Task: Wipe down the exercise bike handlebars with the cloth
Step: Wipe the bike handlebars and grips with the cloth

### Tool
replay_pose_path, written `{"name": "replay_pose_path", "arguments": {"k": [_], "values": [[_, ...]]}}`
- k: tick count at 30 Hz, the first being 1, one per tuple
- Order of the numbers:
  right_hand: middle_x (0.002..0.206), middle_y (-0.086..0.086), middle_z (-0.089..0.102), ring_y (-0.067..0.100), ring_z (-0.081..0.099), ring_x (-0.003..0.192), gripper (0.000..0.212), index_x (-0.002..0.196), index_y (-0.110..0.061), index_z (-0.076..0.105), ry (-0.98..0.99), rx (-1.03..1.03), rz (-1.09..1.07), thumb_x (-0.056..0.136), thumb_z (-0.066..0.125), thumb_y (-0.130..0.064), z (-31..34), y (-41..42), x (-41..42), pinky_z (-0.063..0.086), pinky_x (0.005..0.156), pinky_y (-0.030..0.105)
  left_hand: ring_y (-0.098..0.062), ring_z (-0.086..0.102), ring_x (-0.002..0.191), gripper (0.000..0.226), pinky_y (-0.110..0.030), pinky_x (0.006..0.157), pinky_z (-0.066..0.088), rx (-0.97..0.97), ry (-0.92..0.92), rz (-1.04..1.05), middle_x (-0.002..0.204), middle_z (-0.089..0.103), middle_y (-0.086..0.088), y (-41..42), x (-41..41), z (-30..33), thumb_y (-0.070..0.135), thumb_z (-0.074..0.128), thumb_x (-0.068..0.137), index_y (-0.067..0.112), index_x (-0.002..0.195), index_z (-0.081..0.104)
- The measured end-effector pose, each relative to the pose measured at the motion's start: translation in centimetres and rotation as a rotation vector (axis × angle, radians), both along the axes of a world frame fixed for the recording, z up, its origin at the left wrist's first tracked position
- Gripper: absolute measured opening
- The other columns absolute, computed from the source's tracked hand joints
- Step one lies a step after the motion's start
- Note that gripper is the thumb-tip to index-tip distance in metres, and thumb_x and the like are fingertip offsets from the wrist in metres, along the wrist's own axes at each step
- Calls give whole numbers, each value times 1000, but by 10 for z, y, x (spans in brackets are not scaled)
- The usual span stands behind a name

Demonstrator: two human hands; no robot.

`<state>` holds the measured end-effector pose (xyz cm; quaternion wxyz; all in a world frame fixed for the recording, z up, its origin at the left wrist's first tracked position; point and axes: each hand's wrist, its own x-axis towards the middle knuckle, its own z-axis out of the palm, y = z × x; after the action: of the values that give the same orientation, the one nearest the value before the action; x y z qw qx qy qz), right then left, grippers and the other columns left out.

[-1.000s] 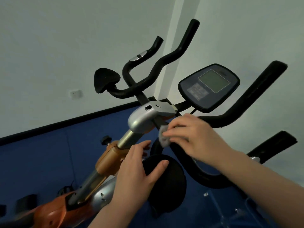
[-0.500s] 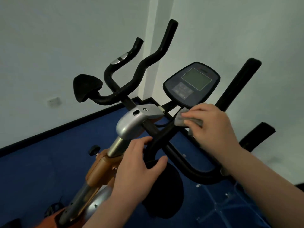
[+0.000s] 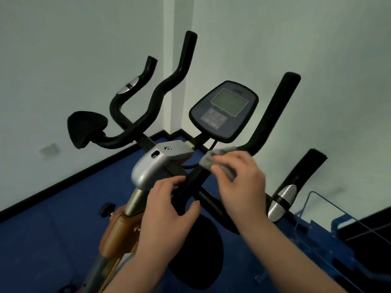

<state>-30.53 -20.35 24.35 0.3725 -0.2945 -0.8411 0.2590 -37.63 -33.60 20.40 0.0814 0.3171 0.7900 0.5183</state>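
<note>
Right hand (image 3: 241,182) comes in from lower right, forearm rising diagonally, wrist bent a little, back of hand toward the camera. Fingers curled down and pressing a small grey cloth (image 3: 213,160) onto the black handlebars (image 3: 191,182); the cloth bunches out past the fingertips on the far-left side of the grip, with one strip trailing under the knuckles (edges blurred, so the exact fold cannot be told). Contact point sits on the near centre bar, just right of the silver stem clamp (image 3: 156,166). Left hand (image 3: 167,210) enters from bottom centre, forearm nearly upright in frame, palm toward the bar. Fingers wrap over the top of the same bar just below the cloth, thumb hooked round the near side, so the grip closes on the tube itself. The two hands are near but not touching. Beyond the cloth grip, up and slightly right, the console (image 3: 224,112) tilts toward the viewer on its stalk. Right of the cloth grip the bar sweeps up into a tall black horn. Below the left-hand grip hangs a round black pad (image 3: 203,254); another pad (image 3: 86,127) sits far left at the end of the opposite bar. Orange frame post (image 3: 116,231) drops away beneath the clamp, over blue floor (image 3: 53,218).
</note>
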Motion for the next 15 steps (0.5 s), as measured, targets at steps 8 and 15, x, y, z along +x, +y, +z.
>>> {"name": "replay_pose_path", "arguments": {"k": [8,15], "values": [[93,-9,62,0,58,85,17,96,-20,72,35,8,-33,79,72,-14,29,41,7,37,76,0,3,48,111,51,-29,91,46,24,-11,-2,109,47,31,-1,0,-1,50,59,61,50,110,49],[100,-11,58,4,57,90,19,101,-24,71,-106,-77,99,83,66,-17,2,-2,-5,43,82,14,0,48,109,49,-25,91,42,-10,15,-47,108,46,30,-1,-1,5,38,63,65,52,108,45]]}}
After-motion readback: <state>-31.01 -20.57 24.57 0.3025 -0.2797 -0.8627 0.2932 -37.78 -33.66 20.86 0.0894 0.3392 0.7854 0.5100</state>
